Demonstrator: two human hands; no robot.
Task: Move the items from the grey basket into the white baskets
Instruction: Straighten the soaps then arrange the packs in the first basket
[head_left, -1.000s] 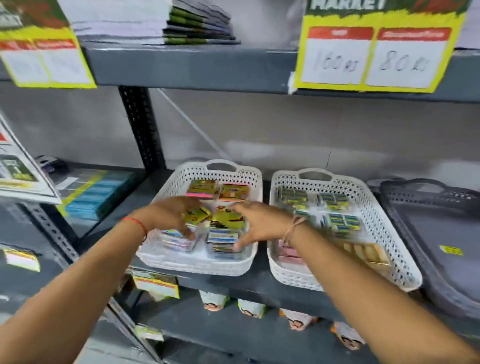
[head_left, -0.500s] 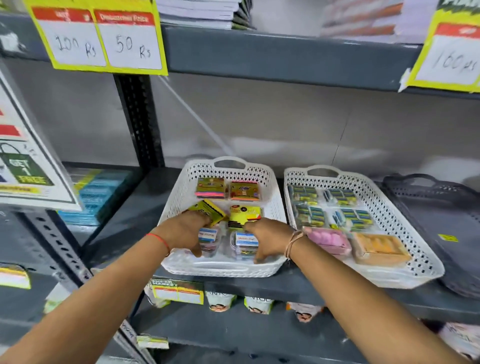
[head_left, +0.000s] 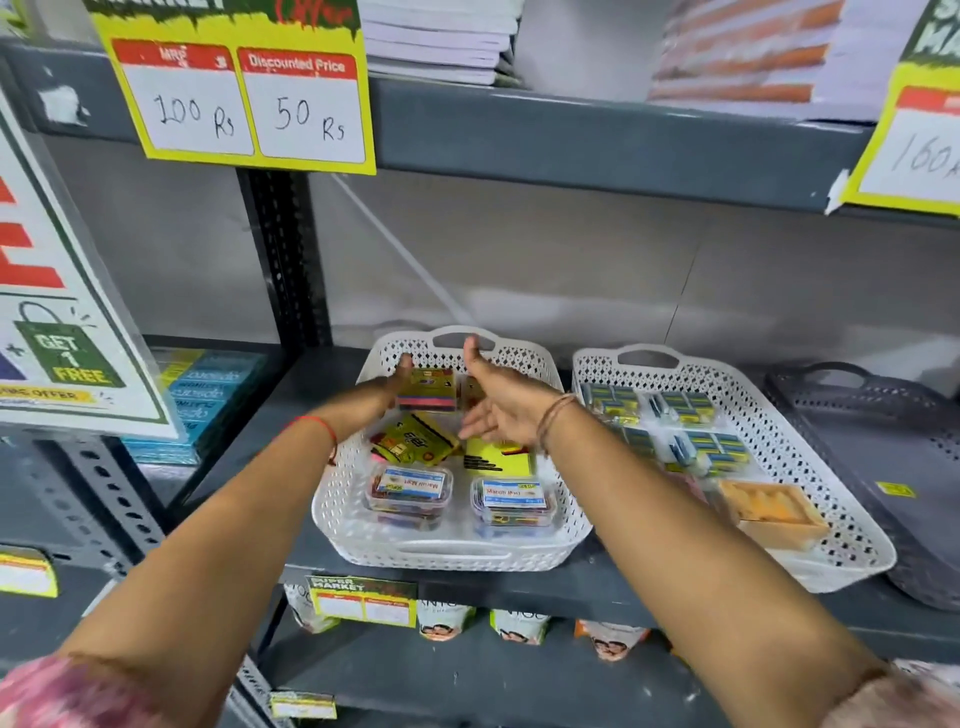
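Observation:
The left white basket (head_left: 452, 553) holds two clear labelled boxes (head_left: 410, 491) at the front, yellow packs (head_left: 413, 439) in the middle and a multicoloured pack (head_left: 426, 389) at the back. My left hand (head_left: 397, 376) lies flat against that pack's left edge. Beside it, my right hand (head_left: 493, 402) hovers over the back right of the basket, fingers spread and thumb up, holding nothing. The right white basket (head_left: 852, 535) carries several blue-yellow packs (head_left: 693, 410) and an orange box (head_left: 769, 512). At the far right the grey basket (head_left: 930, 525) shows only a yellow sticker inside.
All baskets stand on a grey metal shelf (head_left: 597, 579). Stacked notebooks (head_left: 436, 47) sit on the shelf above, with yellow price signs (head_left: 239, 98) hanging from it. A black upright post (head_left: 280, 249) rises left of the baskets. Blue boxes (head_left: 208, 395) lie further left, pouches below.
Both hands have left the clear boxes at the front of the left white basket and reached to its back. The boxes now stand uncovered, side by side.

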